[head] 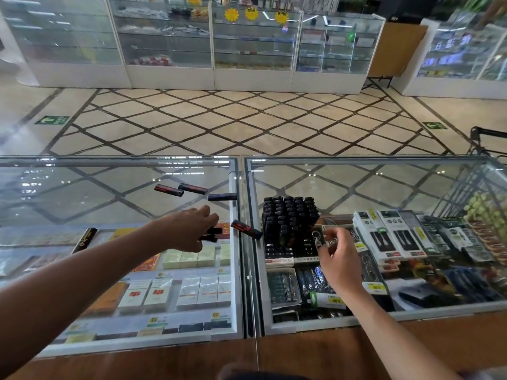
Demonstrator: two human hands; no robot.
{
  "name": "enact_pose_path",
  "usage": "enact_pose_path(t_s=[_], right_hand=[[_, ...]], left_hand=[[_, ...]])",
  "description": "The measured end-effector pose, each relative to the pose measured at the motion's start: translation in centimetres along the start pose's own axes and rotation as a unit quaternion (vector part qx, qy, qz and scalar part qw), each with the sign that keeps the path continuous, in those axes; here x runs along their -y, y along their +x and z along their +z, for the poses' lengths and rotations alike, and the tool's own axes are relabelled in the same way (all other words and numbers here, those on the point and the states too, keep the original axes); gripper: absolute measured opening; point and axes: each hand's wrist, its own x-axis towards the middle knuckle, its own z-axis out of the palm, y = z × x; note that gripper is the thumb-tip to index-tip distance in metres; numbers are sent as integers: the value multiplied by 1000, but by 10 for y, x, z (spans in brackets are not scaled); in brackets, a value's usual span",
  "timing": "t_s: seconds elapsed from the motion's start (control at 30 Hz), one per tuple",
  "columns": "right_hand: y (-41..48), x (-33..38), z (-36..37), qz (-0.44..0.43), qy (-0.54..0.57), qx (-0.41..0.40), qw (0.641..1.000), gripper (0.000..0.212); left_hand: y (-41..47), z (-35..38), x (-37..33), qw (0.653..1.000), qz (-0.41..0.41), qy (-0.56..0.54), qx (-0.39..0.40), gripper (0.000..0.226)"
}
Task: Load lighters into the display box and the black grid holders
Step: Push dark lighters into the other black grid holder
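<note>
Head view down onto a shop counter formed by two glass-topped display cases, left case (68, 187) and right case (384, 187), meeting at a metal seam (241, 187), with a wooden ledge (301, 352) along the near edge. Under the left glass, rows of cigarette packs (148, 293) with yellow price tags; under the right glass, packaged goods (392, 234) and key rings. Display box (290, 223) standing on the right case just beside the seam, filled with black lighters set upright in rows. Left hand (192, 231) reaching out over the left case, fingers curled round the held lighters (215, 231), seemingly two, dark and blurred. Loose lighters (193, 188) lying flat on the left glass beyond that hand, three near one another, with a fourth lighter (246, 229) lying across the seam close to the box. Right hand (337, 259) raised over the right case near the box, fingers loosely curled, apparently around nothing. Beyond the counter, a cream tiled floor (233, 122) crossed by dark diagonal lines and marked with green signs (52, 120); across the aisle, white-based glass cabinets (170, 50) bearing yellow starburst stickers (231, 15).
</note>
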Motion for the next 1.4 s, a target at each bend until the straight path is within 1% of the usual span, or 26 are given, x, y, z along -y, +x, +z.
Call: enact_pose_path(t_s=[0.13,0.23,0.33,0.47,0.6,0.67,0.73,0.8,0.83,0.87,0.9,0.93,0.97,1.0,1.03,1.07,1.1,1.13,1.17,1.2,1.27,1.33,1.4], right_hand=[[-1,0,0,-12,-20,9,1000,27],[-2,0,2,-37,-49,26,998,25],[-3,-1,4,-58,-85,34,994,22],[-2,-2,6,-74,-112,49,990,21],[-3,-1,7,-66,-106,57,990,21],[-4,0,6,-63,-99,56,991,22],[-3,1,5,-61,-91,56,992,22],[-4,2,4,-58,-88,59,993,18],[-5,3,3,-56,-87,62,993,16],[-5,4,3,-55,-86,65,993,14],[-6,5,3,-53,-85,68,993,14],[-6,6,2,-50,-84,70,993,13],[-6,6,2,-47,-82,72,993,12],[-6,6,2,-44,-80,73,993,12],[-6,6,1,-42,-77,76,993,12],[-7,6,1,-41,-73,77,994,11],[-7,5,1,-41,-68,78,994,11],[-7,6,1,-42,-63,78,994,11],[-7,6,1,-44,-59,78,994,11],[-6,5,2,-47,-55,78,994,11],[-6,4,1,-47,-49,77,995,12],[-6,5,0,-43,-37,73,996,12],[-7,6,-1,-39,-16,59,997,11]], left_hand=[[3,6,-7,1000,-23,19,-6,52],[4,7,-12,998,-42,39,-15,44],[4,7,-14,997,-53,55,-17,42],[3,3,-14,997,-60,44,-31,39],[2,4,-7,996,-64,19,-53,30],[1,9,-4,996,-69,-11,-51,29],[-1,16,-5,993,-77,-67,-51,25],[-4,17,-10,982,-90,-155,-61,14],[-6,14,-15,969,-97,-218,-66,11],[-8,9,-22,946,-105,-300,-69,10],[-10,3,-30,903,-113,-408,-71,9],[-13,-4,-41,834,-120,-533,-74,7],[-15,-8,-52,749,-123,-647,-74,9],[-18,-11,-63,662,-124,-736,-70,13],[-19,-10,-71,590,-124,-795,-63,18],[-19,-8,-80,526,-122,-840,-52,22],[-19,-2,-87,473,-115,-873,-38,26],[-18,2,-94,431,-105,-896,-20,30],[-17,7,-101,401,-99,-911,-1,32],[-16,10,-107,380,-96,-920,15,33],[-13,15,-120,352,-89,-931,40,34],[-12,17,-133,341,-80,-935,53,36],[-10,20,-140,344,-71,-934,64,38]])
